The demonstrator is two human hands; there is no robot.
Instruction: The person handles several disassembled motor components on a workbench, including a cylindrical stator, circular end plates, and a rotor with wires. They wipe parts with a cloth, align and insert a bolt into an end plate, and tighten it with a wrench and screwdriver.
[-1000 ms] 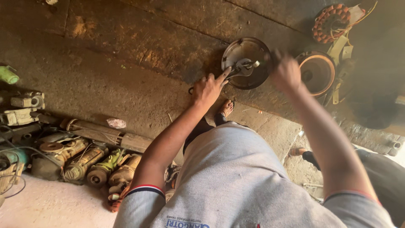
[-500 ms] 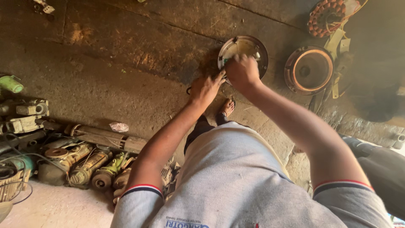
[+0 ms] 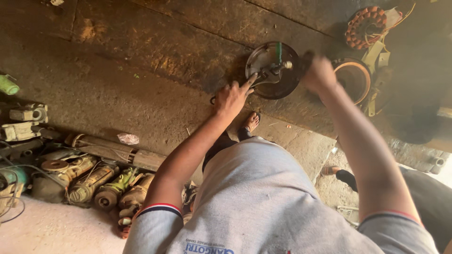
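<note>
Dark, stained wood worktop (image 3: 155,51), worn and dusty, carries a round metal cover plate (image 3: 272,70) far right of centre, with a shaft and small fittings sticking out of its middle. Left hand (image 3: 231,98) lies flat on the worktop just near-left of the plate, fingers (image 3: 249,81) stretched out, tips touching the plate rim, nothing gripped. Right hand (image 3: 319,73) is blurred just right of the plate; cannot tell if its fingers are closed or whether they hold anything. Right of that hand sits a round housing with an orange ring (image 3: 354,80), close enough to crowd that side. A copper-wound coil ring (image 3: 366,26) with loose wires lies farther back on the right. Left and far side of the plate is open bare wood. Worktop's near edge runs diagonally just behind the left wrist, a sandalled foot (image 3: 251,122) below it. On the concrete floor (image 3: 52,230) near left, a row of old power tool motors (image 3: 101,186) and a pipe (image 3: 115,153) lie along the worktop base. Green bottle (image 3: 8,84) at far left edge. Warm dim light.
</note>
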